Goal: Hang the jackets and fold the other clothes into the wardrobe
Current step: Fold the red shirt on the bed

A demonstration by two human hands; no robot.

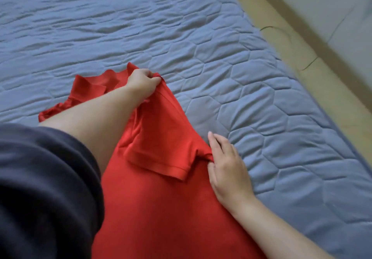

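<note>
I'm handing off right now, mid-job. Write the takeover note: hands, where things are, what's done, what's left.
Left hand: grips the red polo shirt at the shoulder, beside the collar.
Right hand: pinches the shirt's edge at the underarm of the sleeve.
Shirt lies on the quilted bed, that sleeve turned in over the body, collar end rumpled.
Done: first side fold begun.
Left: finish folding, put it in the wardrobe. No wardrobe, jackets or other clothes in view.
</note>
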